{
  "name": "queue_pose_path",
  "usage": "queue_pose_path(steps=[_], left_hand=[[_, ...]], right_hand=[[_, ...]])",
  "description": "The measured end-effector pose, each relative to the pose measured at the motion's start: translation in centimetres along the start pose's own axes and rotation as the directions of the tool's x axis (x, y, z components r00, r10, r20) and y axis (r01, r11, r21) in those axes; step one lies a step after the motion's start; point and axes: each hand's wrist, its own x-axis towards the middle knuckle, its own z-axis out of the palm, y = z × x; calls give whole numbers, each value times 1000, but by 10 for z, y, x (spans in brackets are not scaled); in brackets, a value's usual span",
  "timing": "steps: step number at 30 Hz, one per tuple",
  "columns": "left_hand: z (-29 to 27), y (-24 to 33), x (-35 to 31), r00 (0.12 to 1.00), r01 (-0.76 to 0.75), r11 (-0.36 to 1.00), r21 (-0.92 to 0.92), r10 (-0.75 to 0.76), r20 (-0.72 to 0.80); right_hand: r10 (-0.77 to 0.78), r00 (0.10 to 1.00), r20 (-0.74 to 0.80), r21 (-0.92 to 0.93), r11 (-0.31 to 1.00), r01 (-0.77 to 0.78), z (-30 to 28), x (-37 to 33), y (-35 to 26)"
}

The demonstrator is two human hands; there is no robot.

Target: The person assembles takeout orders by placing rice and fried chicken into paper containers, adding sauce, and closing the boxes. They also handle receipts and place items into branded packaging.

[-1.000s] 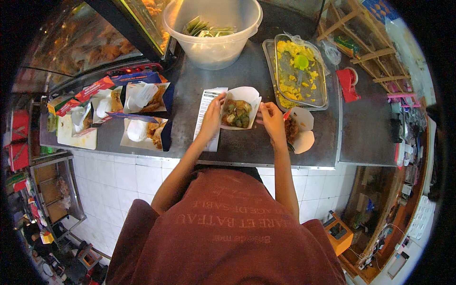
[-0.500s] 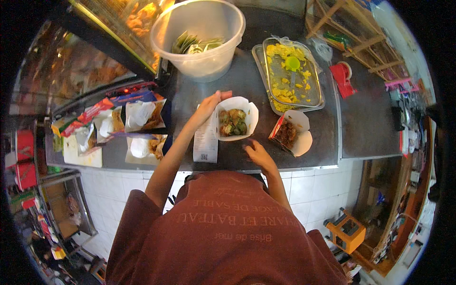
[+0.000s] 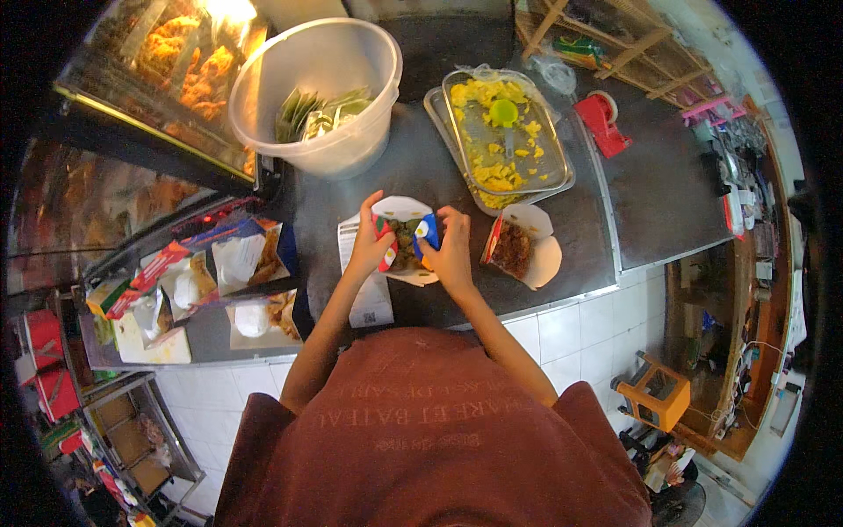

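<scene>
A paper takeaway box point(image 3: 404, 207) with food inside sits at the middle of the counter's front. My left hand point(image 3: 366, 244) grips its left flap, whose red printed outside shows. On the opposite side, the fingers of my right hand point(image 3: 452, 250) are closed on a blue printed flap. Both flaps lean inward over the food, and dark greenish pieces show between them. Partly beneath the box and my left arm lies a long white receipt point(image 3: 370, 303). Just right of my right hand stands a second takeaway box point(image 3: 543, 255), its flaps apart, with browned shredded food in it.
A large clear plastic tub point(image 3: 364, 145) with green-and-white packets stands behind. Yellow crumbled food fills part of a tray point(image 3: 562, 180) at back right, near a red tape dispenser point(image 3: 602, 127). Several filled paper boxes point(image 3: 237, 263) stand left, below a lit glass food case point(image 3: 167, 132).
My right hand has come up from the counter edge to the box's right side. My left hand has shifted onto the left flap. The flaps, upright before, now tilt inward.
</scene>
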Motion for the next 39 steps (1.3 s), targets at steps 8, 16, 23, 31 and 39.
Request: queue_pose_path(steps=[8, 16, 23, 31, 39], left_hand=[[20, 18, -12, 947, -144, 955, 259, 209, -244], [23, 36, -23, 867, -440, 639, 631, 485, 113], [4, 52, -18, 911, -395, 683, 614, 380, 164], [9, 56, -6, 926, -371, 746, 553, 342, 159], [4, 50, -8, 901, -429, 749, 505, 393, 182]], right_hand=[[-249, 873, 419, 299, 946, 127, -61, -20, 4], [-144, 948, 282, 349, 936, 38, -32, -16, 18], [33, 960, 279, 477, 862, -169, -21, -3, 18], [9, 981, 193, 339, 938, -75, -13, 1, 12], [48, 998, 43, 247, 967, -58, 3, -6, 8]])
